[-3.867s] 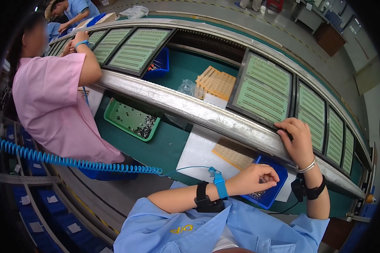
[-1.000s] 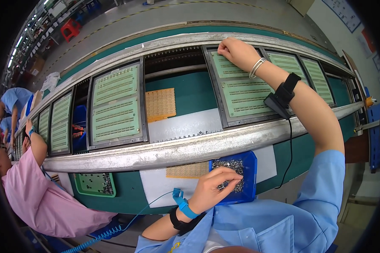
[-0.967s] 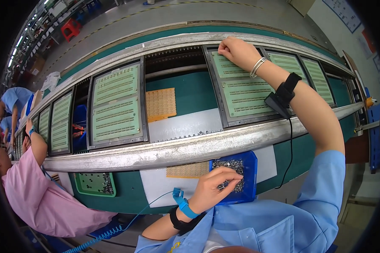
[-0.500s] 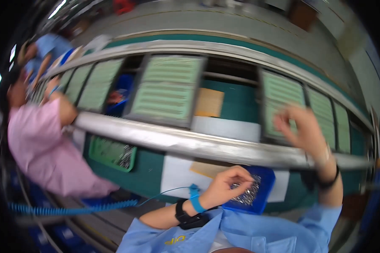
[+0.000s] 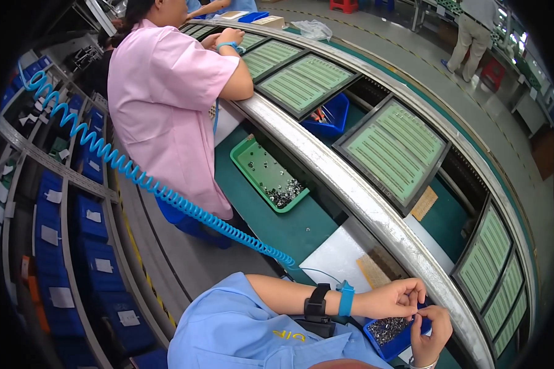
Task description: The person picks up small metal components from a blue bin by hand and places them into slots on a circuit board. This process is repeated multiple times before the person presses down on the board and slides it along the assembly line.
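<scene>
My left hand [image 5: 395,299], with a blue strap [image 5: 346,299] and a black band round its wrist, is held above a blue bin [image 5: 390,352]. Small shiny metal parts [image 5: 388,329] fill the bin. Close against it, my right hand [image 5: 434,332] is bent inward, and the fingertips of both hands meet. Both hands are closed in a pinch; whatever lies between the fingers is too small or hidden to name. Past the hands runs a silver rail [image 5: 375,209], and a green slotted panel in a dark frame [image 5: 395,147] rests beyond it.
A coiled blue cord [image 5: 160,190] stretches leftward from my strap. A green tray [image 5: 281,209] of small metal parts lies on the table, left. A co-worker in pink [image 5: 166,92] works there. More framed panels [image 5: 489,252] line the rails; another blue bin [image 5: 338,120] holds tools.
My right hand has come back from over a framed panel to meet my left hand above the blue bin. The view has swung left, showing more of the co-worker and shelves.
</scene>
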`<act>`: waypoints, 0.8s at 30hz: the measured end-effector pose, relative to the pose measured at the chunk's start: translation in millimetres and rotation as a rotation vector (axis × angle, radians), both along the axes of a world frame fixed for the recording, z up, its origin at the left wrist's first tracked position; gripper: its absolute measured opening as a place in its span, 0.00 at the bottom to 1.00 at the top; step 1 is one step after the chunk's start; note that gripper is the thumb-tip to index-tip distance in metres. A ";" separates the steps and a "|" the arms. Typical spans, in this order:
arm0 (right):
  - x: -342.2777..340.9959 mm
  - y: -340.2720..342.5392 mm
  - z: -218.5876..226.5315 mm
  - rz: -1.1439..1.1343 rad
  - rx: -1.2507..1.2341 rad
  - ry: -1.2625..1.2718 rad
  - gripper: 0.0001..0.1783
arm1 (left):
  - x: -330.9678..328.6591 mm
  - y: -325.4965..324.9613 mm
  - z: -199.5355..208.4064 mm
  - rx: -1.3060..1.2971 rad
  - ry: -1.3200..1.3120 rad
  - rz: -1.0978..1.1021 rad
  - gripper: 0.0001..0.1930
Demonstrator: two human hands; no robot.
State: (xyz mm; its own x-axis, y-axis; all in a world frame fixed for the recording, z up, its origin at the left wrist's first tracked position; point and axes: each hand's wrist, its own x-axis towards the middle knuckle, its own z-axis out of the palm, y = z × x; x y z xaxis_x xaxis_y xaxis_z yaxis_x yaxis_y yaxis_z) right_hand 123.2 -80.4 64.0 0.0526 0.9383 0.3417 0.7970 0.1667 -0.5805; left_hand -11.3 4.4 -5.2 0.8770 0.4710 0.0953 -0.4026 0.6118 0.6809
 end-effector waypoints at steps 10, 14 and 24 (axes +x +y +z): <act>-9.9 -0.2 30.8 0.049 -0.046 -0.253 0.10 | -0.9 -0.6 2.4 0.030 0.047 -0.069 0.10; -7.6 -3.9 25.3 -0.008 -0.016 -0.329 0.09 | 2.7 -5.4 0.8 0.038 0.064 -0.070 0.11; 154.8 70.9 53.6 -0.226 -0.063 -0.224 0.05 | 33.1 -24.0 -7.9 1.946 0.618 -0.095 0.07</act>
